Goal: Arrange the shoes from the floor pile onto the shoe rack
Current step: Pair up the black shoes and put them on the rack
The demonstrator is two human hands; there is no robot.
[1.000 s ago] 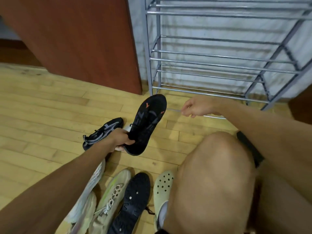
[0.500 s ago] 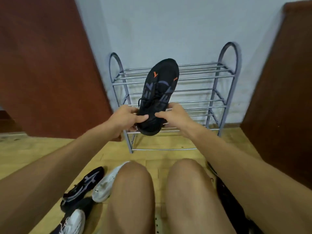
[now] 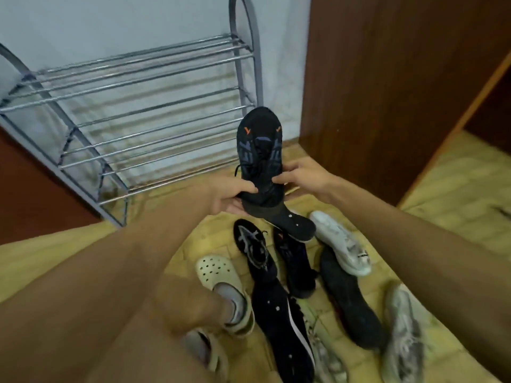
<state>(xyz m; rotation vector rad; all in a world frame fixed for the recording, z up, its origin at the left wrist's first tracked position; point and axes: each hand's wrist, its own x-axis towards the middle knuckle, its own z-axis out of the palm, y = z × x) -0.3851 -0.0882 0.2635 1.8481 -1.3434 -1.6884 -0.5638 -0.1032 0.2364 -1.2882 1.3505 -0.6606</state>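
Note:
A black sneaker with orange marks (image 3: 260, 150) is held up in the air, toe pointing away from me. My left hand (image 3: 232, 194) grips its heel end from the left and my right hand (image 3: 301, 179) grips it from the right. The grey metal shoe rack (image 3: 143, 111) stands against the wall at the upper left, its bars bare. Below the hands lies the floor pile: a black shoe with grey stripes (image 3: 254, 250), another black sneaker with orange marks (image 3: 293, 261), a black shoe with white dots (image 3: 293, 222) and a white sneaker (image 3: 340, 241).
A brown wooden cabinet (image 3: 387, 78) stands right of the rack, another brown panel (image 3: 25, 183) at the left. A cream clog (image 3: 218, 272) is on my foot. More black shoes (image 3: 282, 322) and grey-white sneakers (image 3: 403, 335) lie on the wooden floor.
The view swung right and down, so the rack sits left and the pile shows below. Both hands still hold the black sneaker, now off to the rack's right.

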